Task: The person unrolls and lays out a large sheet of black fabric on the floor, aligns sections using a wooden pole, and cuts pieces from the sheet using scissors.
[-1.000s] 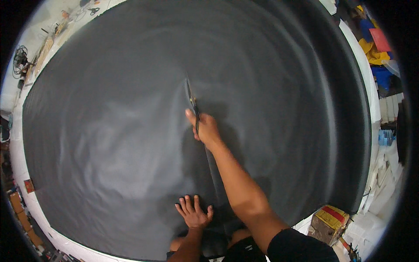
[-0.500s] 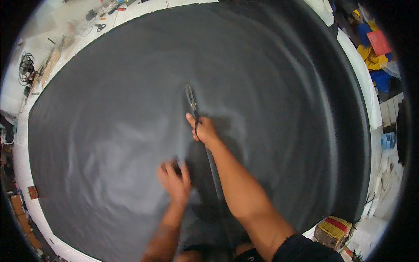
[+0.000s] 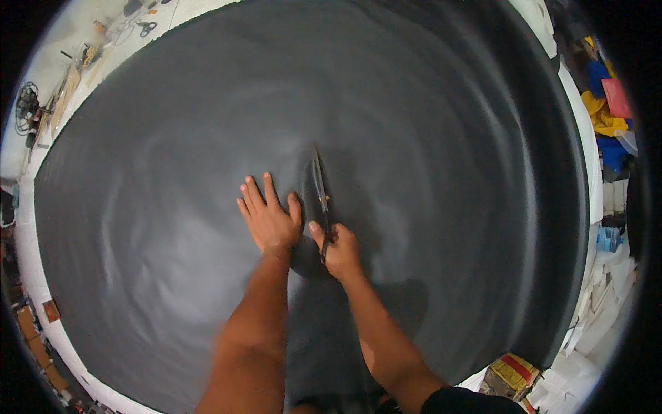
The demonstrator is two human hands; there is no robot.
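Note:
A broad sheet of dark grey, leather-like material (image 3: 207, 117) covers most of the work surface. My left hand (image 3: 270, 221) lies flat on it with the fingers spread, just left of the scissors. In my right hand (image 3: 340, 250) is a pair of large scissors (image 3: 321, 181), gripped by the dark handles, blades pointing away from me. The blades look nearly closed and lie over the sheet. Part of the handle is hidden by my fingers.
The sheet rises in a thick fold (image 3: 552, 207) along the right. A yellow and red box (image 3: 512, 376) stands at the lower right. Another pair of scissors (image 3: 146, 29) lies on the white edge at the far left, beyond a coil of black cable (image 3: 27, 109).
My left hand has moved forward and flattened onto the sheet. My right hand has drawn the scissors nearer to me and slightly right. The whole view has shifted a little.

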